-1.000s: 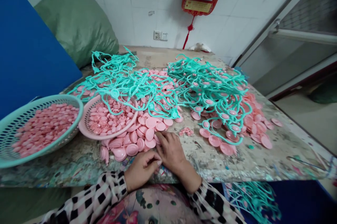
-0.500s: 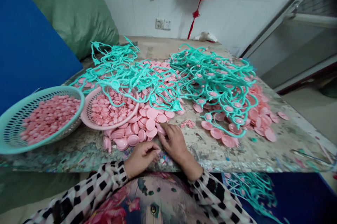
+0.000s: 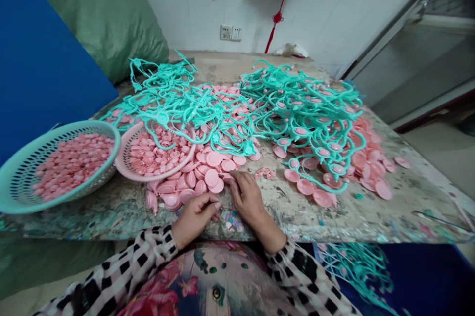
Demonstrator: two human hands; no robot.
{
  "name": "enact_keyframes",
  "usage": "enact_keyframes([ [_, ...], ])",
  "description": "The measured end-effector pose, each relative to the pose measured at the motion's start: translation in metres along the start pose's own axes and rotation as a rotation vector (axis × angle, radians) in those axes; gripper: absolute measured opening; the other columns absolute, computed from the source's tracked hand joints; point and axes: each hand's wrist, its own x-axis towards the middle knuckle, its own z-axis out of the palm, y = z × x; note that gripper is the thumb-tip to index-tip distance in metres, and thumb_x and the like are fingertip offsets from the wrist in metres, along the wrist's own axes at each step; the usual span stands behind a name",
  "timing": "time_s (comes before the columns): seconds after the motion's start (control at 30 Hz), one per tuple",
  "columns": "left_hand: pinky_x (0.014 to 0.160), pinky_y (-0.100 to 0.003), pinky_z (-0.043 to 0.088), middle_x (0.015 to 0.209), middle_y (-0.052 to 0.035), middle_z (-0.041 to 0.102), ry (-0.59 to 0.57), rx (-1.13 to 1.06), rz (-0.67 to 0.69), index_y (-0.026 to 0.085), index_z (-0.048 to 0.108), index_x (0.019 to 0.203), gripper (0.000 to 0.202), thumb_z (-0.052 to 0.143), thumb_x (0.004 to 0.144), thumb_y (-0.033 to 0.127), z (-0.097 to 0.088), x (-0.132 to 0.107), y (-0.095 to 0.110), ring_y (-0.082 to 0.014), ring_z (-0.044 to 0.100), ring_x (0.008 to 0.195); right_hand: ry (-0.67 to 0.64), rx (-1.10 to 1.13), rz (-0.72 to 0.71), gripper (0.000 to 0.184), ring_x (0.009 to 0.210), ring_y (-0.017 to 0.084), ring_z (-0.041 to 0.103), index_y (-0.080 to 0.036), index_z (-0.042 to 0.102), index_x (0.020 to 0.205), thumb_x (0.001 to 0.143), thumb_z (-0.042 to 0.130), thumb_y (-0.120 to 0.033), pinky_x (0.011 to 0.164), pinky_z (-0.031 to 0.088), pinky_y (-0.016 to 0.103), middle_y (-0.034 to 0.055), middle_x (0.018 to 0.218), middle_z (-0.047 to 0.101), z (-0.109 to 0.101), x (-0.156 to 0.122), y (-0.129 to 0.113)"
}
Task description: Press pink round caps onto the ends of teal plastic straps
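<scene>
My left hand (image 3: 193, 216) rests at the near edge of the worn table (image 3: 371, 217), fingers curled and pinched; what they hold is too small to name. Beside it, my right hand (image 3: 248, 199) lies palm down, fingers bent, fingertips touching the pink round discs (image 3: 208, 177) heaped in front. Tangled teal plastic frames (image 3: 297, 108) with pink discs attached cover the table's middle and right. A small cluster of tiny pink pieces (image 3: 265, 173) lies just past my right hand.
A pink basket (image 3: 122, 167) and a teal basket (image 3: 15, 192), both holding small pink pieces, sit at the left. A green sack (image 3: 104, 14) and blue panel (image 3: 40, 68) stand behind them. More teal frames (image 3: 356, 271) lie on the floor at right.
Both hands stayed at the table edge; my left hand drew its pinched fingers slightly nearer the discs. The camera tilted down a little.
</scene>
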Motion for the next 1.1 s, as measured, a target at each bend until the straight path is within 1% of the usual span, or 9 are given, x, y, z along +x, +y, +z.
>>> enact_keyframes([
  [0.17,0.063,-0.025,0.05,0.068,-0.0007,0.061,0.003,0.089,0.043,0.015,0.06,0.082,0.021,0.05,0.086,0.032,-0.003,-0.002,-0.002,-0.0141,0.061,0.065,-0.018,0.009,-0.044,0.03,0.097,0.022,0.057,-0.019,0.054,0.121,0.095,0.042,-0.023,0.084,0.049,0.038,0.011,0.103,0.062,0.003,-0.002,0.0],
  [0.33,0.066,-0.025,0.047,0.072,-0.0028,0.064,0.006,0.236,0.094,0.014,0.064,0.084,0.02,0.051,0.086,0.029,-0.006,-0.006,0.004,-0.0153,0.06,0.069,0.165,-0.026,0.039,0.035,0.107,0.024,0.051,-0.015,0.049,0.126,0.092,0.045,-0.025,0.092,0.046,0.042,0.0144,0.11,0.054,0.002,0.0,0.004],
  [0.4,0.07,-0.026,0.046,0.077,-0.004,0.066,0.0,0.285,0.12,0.014,0.065,0.084,0.021,0.05,0.086,0.028,-0.007,-0.007,0.006,-0.0163,0.06,0.074,0.197,-0.081,0.076,0.038,0.11,0.026,0.048,-0.012,0.047,0.127,0.092,0.045,-0.027,0.095,0.044,0.045,0.0166,0.114,0.053,0.003,0.001,0.006],
  [0.47,0.071,-0.026,0.045,0.078,-0.0043,0.067,-0.008,0.32,0.139,0.014,0.066,0.084,0.022,0.049,0.086,0.028,-0.007,-0.007,0.008,-0.0165,0.06,0.075,0.173,-0.145,0.087,0.045,0.114,0.028,0.046,-0.009,0.042,0.132,0.093,0.044,-0.031,0.096,0.042,0.049,0.0196,0.119,0.051,0.006,0.001,0.006],
  [0.53,0.07,-0.026,0.044,0.078,-0.0038,0.067,-0.013,0.345,0.147,0.015,0.066,0.084,0.022,0.049,0.086,0.028,-0.007,-0.007,0.01,-0.0159,0.06,0.073,0.101,-0.2,0.07,0.052,0.118,0.031,0.044,-0.008,0.036,0.137,0.093,0.044,-0.036,0.096,0.041,0.053,0.023,0.127,0.048,0.008,0.001,0.005],
  [0.63,0.068,-0.025,0.043,0.076,-0.0029,0.067,-0.006,0.373,0.15,0.015,0.065,0.082,0.021,0.048,0.086,0.027,-0.007,-0.006,0.011,-0.0154,0.059,0.072,-0.035,-0.22,-0.019,0.057,0.123,0.033,0.042,-0.008,0.034,0.139,0.093,0.044,-0.04,0.097,0.041,0.054,0.0246,0.135,0.044,0.01,0.001,0.002],
  [0.7,0.067,-0.025,0.043,0.074,-0.0025,0.067,-0.002,0.389,0.154,0.016,0.065,0.08,0.021,0.048,0.086,0.026,-0.007,-0.006,0.011,-0.0152,0.059,0.071,-0.074,-0.202,-0.075,0.055,0.125,0.031,0.042,-0.007,0.035,0.138,0.094,0.044,-0.038,0.1,0.04,0.052,0.0243,0.136,0.044,0.01,0.0,0.001],
  [0.9,0.067,-0.025,0.042,0.074,-0.0026,0.065,-0.015,0.426,0.186,0.015,0.064,0.082,0.021,0.047,0.087,0.027,-0.006,-0.008,0.011,-0.0154,0.059,0.071,0.03,-0.123,-0.053,0.048,0.127,0.028,0.042,-0.013,0.036,0.139,0.095,0.042,-0.03,0.099,0.043,0.051,0.0208,0.135,0.045,0.008,0.0,0.002],
  [1.1,0.068,-0.024,0.042,0.074,-0.0025,0.066,-0.076,0.43,0.232,0.016,0.065,0.08,0.021,0.048,0.086,0.025,-0.002,-0.01,0.011,-0.0147,0.059,0.071,0.026,-0.133,-0.113,0.042,0.119,0.027,0.048,-0.011,0.044,0.132,0.094,0.045,-0.028,0.098,0.045,0.048,0.0202,0.127,0.052,0.008,0.0,0.002],
])
